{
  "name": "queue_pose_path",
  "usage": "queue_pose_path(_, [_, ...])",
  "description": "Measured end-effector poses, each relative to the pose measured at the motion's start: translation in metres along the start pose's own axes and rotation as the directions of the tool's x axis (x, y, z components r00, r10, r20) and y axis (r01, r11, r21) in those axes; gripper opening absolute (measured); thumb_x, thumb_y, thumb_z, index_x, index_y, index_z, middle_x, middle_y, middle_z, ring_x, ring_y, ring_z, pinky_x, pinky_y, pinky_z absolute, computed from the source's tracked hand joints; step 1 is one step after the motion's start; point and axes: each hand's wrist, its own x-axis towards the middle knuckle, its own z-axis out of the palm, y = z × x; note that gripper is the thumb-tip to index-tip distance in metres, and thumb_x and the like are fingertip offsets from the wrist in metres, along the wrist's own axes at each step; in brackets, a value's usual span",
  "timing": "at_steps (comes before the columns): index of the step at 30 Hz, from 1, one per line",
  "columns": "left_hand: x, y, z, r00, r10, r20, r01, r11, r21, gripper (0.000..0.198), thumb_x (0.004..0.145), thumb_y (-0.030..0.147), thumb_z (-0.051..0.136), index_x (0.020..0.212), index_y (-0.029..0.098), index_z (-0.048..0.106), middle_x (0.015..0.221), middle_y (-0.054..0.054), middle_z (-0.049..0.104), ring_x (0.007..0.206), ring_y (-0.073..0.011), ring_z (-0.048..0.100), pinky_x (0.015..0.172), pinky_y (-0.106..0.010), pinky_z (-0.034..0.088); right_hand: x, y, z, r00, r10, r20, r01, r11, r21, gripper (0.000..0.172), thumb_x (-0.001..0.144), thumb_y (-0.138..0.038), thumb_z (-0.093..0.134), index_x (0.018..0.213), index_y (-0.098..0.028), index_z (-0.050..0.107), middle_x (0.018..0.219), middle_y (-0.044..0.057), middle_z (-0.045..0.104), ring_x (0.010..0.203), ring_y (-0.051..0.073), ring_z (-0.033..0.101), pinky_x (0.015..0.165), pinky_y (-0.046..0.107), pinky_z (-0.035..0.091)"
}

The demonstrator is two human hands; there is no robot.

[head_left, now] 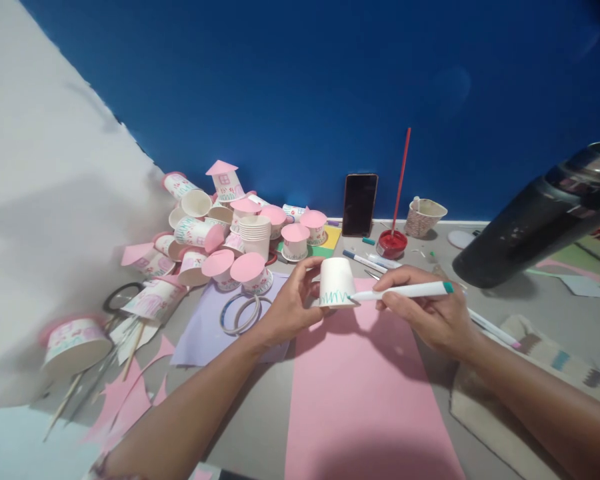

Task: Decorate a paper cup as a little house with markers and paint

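My left hand point(299, 293) grips a white paper cup point(337, 277) from its left side, the cup upside down with its rim at the bottom. Green zigzag strokes run along the cup near that rim. Between the fingers of my right hand point(430, 310) is a white felt-tip marker point(405, 291) with a green end. Its green tip touches the cup at the right end of the strokes. Below both hands lies a sheet of pink paper point(360, 400).
Decorated cups with pink paper roofs point(250, 268) crowd the left side, around a stack of plain cups point(255, 235). At the back stand a phone point(360, 205) and a red pot point(391, 245) holding a red stick. A dark flask point(525, 227) leans at right, near a cloth point(540, 380).
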Motion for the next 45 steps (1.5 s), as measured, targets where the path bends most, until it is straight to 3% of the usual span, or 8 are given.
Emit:
queue_pose_path(9, [-0.002, -0.003, 0.000, 0.999, -0.009, -0.031, 0.007, 0.999, -0.045, 0.070, 0.078, 0.025, 0.090, 0.137, 0.030, 0.052, 0.150, -0.011, 0.055, 0.141, -0.0324, 0.058, 0.108, -0.043, 0.052, 0.000, 0.004, -0.002, 0.999, 0.035, 0.019, -0.037, 0.995, 0.089, 0.017, 0.102, -0.034, 0.066, 0.097, -0.021, 0.077, 0.074, 0.004, 0.077, 0.067, 0.019, 0.071, 0.061, 0.030, 0.053])
queue_pose_path(15, [-0.002, 0.003, 0.001, 0.998, -0.058, -0.011, 0.057, 0.992, -0.111, 0.071, 0.078, 0.027, 0.091, 0.136, 0.030, 0.051, 0.150, -0.010, 0.056, 0.136, -0.0314, 0.061, 0.092, -0.034, 0.057, -0.001, 0.007, -0.002, 0.998, 0.069, -0.003, -0.068, 0.991, 0.113, 0.019, 0.103, -0.036, 0.066, 0.098, -0.022, 0.076, 0.075, 0.003, 0.076, 0.067, 0.018, 0.069, 0.063, 0.031, 0.052])
queue_pose_path(26, [-0.002, 0.002, 0.002, 0.994, -0.086, -0.074, 0.076, 0.989, -0.129, 0.081, 0.071, 0.029, 0.097, 0.138, 0.030, 0.051, 0.154, -0.010, 0.053, 0.138, -0.0300, 0.060, 0.100, -0.034, 0.056, 0.002, 0.011, -0.003, 0.993, 0.117, -0.032, -0.109, 0.976, 0.190, 0.021, 0.102, -0.037, 0.067, 0.094, -0.020, 0.075, 0.072, 0.003, 0.073, 0.066, 0.017, 0.065, 0.059, 0.029, 0.047])
queue_pose_path(30, [-0.003, -0.002, 0.001, 0.990, -0.113, -0.080, 0.102, 0.987, -0.128, 0.085, 0.068, 0.028, 0.097, 0.140, 0.031, 0.051, 0.152, -0.009, 0.053, 0.127, -0.0271, 0.064, 0.092, -0.031, 0.058, 0.004, 0.013, -0.001, 0.991, 0.130, -0.040, -0.114, 0.955, 0.275, 0.023, 0.103, -0.040, 0.066, 0.093, -0.020, 0.073, 0.067, 0.001, 0.071, 0.061, 0.015, 0.060, 0.058, 0.029, 0.047])
queue_pose_path(35, [-0.005, -0.004, 0.000, 0.986, -0.137, -0.091, 0.130, 0.988, -0.086, 0.088, 0.069, 0.028, 0.096, 0.143, 0.034, 0.049, 0.144, -0.006, 0.060, 0.123, -0.0278, 0.064, 0.093, -0.035, 0.059, 0.008, 0.011, 0.002, 0.974, 0.157, -0.164, -0.119, 0.968, 0.220, 0.026, 0.104, -0.044, 0.064, 0.116, -0.023, 0.073, 0.091, 0.005, 0.081, 0.065, 0.015, 0.061, 0.059, 0.029, 0.051])
queue_pose_path(37, [-0.005, -0.003, 0.002, 0.987, -0.146, -0.072, 0.139, 0.986, -0.097, 0.089, 0.068, 0.028, 0.096, 0.144, 0.034, 0.049, 0.143, -0.007, 0.061, 0.127, -0.0295, 0.063, 0.095, -0.037, 0.058, 0.010, 0.010, 0.002, 0.987, 0.127, -0.101, -0.116, 0.987, 0.115, 0.036, 0.096, -0.044, 0.075, 0.126, -0.025, 0.071, 0.113, 0.008, 0.082, 0.074, 0.017, 0.067, 0.066, 0.032, 0.056])
queue_pose_path(41, [-0.006, -0.001, 0.008, 0.987, -0.161, -0.014, 0.158, 0.978, -0.138, 0.091, 0.065, 0.027, 0.099, 0.141, 0.033, 0.050, 0.142, -0.007, 0.063, 0.132, -0.0319, 0.062, 0.098, -0.038, 0.058, 0.013, 0.014, 0.001, 0.991, 0.100, 0.087, -0.090, 0.989, -0.114, 0.085, 0.068, -0.052, 0.098, 0.142, -0.026, 0.064, 0.140, 0.012, 0.073, 0.095, 0.026, 0.071, 0.075, 0.037, 0.059])
queue_pose_path(45, [-0.006, 0.001, 0.006, 0.992, -0.111, 0.059, 0.115, 0.991, -0.073, 0.093, 0.066, 0.031, 0.100, 0.145, 0.033, 0.049, 0.150, -0.010, 0.059, 0.139, -0.0344, 0.058, 0.108, -0.044, 0.055, 0.013, 0.019, 0.001, 0.981, 0.083, 0.175, -0.038, 0.969, -0.244, 0.091, 0.068, -0.051, 0.098, 0.147, -0.023, 0.061, 0.138, 0.016, 0.073, 0.095, 0.028, 0.071, 0.076, 0.039, 0.059])
